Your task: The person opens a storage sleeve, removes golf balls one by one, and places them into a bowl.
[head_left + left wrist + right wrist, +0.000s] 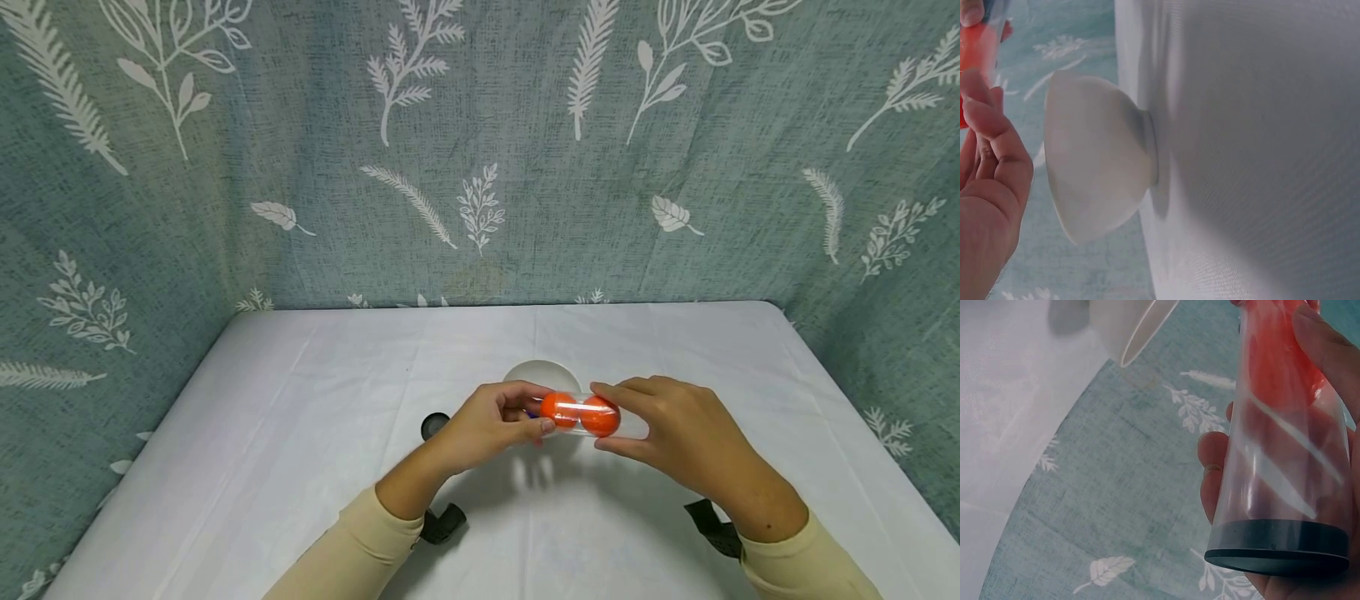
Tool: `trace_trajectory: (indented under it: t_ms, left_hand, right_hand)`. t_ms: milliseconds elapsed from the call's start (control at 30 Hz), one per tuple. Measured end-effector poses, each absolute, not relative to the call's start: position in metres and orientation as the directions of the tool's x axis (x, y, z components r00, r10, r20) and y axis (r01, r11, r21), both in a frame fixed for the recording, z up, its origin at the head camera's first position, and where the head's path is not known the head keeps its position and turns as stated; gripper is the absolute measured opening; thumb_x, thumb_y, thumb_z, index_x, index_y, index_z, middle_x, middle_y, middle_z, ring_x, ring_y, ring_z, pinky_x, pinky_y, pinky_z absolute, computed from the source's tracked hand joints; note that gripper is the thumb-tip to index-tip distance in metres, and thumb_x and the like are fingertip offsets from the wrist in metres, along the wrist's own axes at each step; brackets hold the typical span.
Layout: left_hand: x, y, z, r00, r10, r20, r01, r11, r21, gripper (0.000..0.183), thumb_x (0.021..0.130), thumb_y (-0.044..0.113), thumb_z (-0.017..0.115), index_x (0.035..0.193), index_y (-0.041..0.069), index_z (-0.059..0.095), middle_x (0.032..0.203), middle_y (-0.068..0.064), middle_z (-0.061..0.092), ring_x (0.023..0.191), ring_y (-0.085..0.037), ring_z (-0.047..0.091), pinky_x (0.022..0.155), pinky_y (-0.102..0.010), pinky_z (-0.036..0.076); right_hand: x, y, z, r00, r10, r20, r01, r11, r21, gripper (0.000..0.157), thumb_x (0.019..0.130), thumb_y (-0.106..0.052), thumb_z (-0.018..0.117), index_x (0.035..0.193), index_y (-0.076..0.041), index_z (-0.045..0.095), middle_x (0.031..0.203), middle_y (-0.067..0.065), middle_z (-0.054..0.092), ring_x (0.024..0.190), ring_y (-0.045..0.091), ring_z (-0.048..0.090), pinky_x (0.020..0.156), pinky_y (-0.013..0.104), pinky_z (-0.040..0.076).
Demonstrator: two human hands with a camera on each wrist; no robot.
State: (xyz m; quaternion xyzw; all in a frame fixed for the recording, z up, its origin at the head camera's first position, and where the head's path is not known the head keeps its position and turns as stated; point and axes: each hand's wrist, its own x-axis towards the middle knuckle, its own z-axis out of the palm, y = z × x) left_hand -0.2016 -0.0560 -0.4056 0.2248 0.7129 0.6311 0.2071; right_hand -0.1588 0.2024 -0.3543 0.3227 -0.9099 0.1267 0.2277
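A leaf-patterned cloth [480, 192] hangs beyond the bowl, which stands on the white tabletop [337, 375]. Right of and nearer the person than the bowl, the right hand [667, 417] has its fingers clamped round the clear tube [1279, 475]. Left of that bowl [536, 373], the left hand [483, 425] pinches the tube's other end between thumb and fingers. The tube lies roughly level, above and just in front of the bowl, with two orange balls [600, 416] inside. A black cap [1275, 536] closes its right end; a round black lid [433, 425] lies left of the bowl. The left end looks uncapped, though fingers hide it. A steady right-hand grip, light enough not to squeeze the wall, and only slight tilting should keep the balls controlled.
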Motion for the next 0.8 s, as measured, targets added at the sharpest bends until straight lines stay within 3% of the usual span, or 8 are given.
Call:
trace_trajectory:
  t_ms: [233, 300, 467, 633, 800]
  left_hand:
    - [-0.201, -0.057, -0.405, -0.83, 0.558, 0.002, 0.081, 0.116, 0.99, 0.038, 0.091, 0.013, 0.072, 0.127, 0.006, 0.065, 0.109, -0.014, 0.072, 0.089, -0.036, 0.071, 0.086, -0.054, 0.057]
    - [-0.2, -0.057, -0.405, -0.831, 0.556, 0.007, 0.086, 0.116, 0.99, 0.038, 0.091, 0.013, 0.072, 0.127, 0.005, 0.065, 0.108, -0.015, 0.072, 0.092, -0.043, 0.069, 0.086, -0.055, 0.057]
    - [-0.2, -0.058, -0.403, -0.834, 0.552, 0.011, 0.089, 0.114, 0.989, 0.038, 0.091, 0.013, 0.072, 0.127, 0.004, 0.064, 0.107, -0.015, 0.072, 0.096, -0.048, 0.067, 0.086, -0.056, 0.056]
    - [-0.199, -0.058, -0.402, -0.837, 0.547, 0.015, 0.085, 0.103, 0.991, 0.036, 0.093, 0.013, 0.07, 0.126, 0.004, 0.063, 0.107, -0.016, 0.07, 0.098, -0.049, 0.067, 0.086, -0.051, 0.058]
    - [-0.2, -0.059, -0.401, -0.837, 0.547, 0.019, 0.097, 0.114, 0.989, 0.034, 0.093, 0.015, 0.07, 0.126, 0.005, 0.064, 0.107, -0.014, 0.07, 0.094, -0.045, 0.068, 0.085, -0.055, 0.056]
  right_hand:
    - [-0.158, 0.204, -0.355, -0.671, -0.52, 0.529, -0.652, 0.754, -0.086, 0.063, 0.062, -0.039, 0.094, 0.118, -0.019, 0.075, 0.096, 0.0, 0.077, 0.08, 0.015, 0.072, 0.06, 0.032, 0.057]
    - [-0.158, 0.204, -0.356, -0.678, -0.513, 0.525, -0.648, 0.755, -0.099, 0.062, 0.062, -0.038, 0.094, 0.118, -0.018, 0.075, 0.097, 0.0, 0.077, 0.081, 0.016, 0.072, 0.061, 0.033, 0.058]
    - [-0.158, 0.205, -0.36, -0.709, -0.487, 0.51, -0.632, 0.759, -0.155, 0.062, 0.063, -0.038, 0.093, 0.119, -0.017, 0.075, 0.1, 0.002, 0.077, 0.085, 0.018, 0.073, 0.067, 0.036, 0.06]
    - [-0.16, 0.207, -0.365, -0.698, -0.474, 0.537, -0.649, 0.735, -0.195, 0.06, 0.063, -0.034, 0.094, 0.117, -0.015, 0.075, 0.099, 0.002, 0.076, 0.076, 0.013, 0.069, 0.064, 0.03, 0.058]
    - [-0.161, 0.208, -0.369, -0.672, -0.477, 0.567, -0.673, 0.713, -0.198, 0.061, 0.063, -0.031, 0.094, 0.118, -0.015, 0.074, 0.099, 0.001, 0.076, 0.072, 0.01, 0.065, 0.061, 0.027, 0.056]
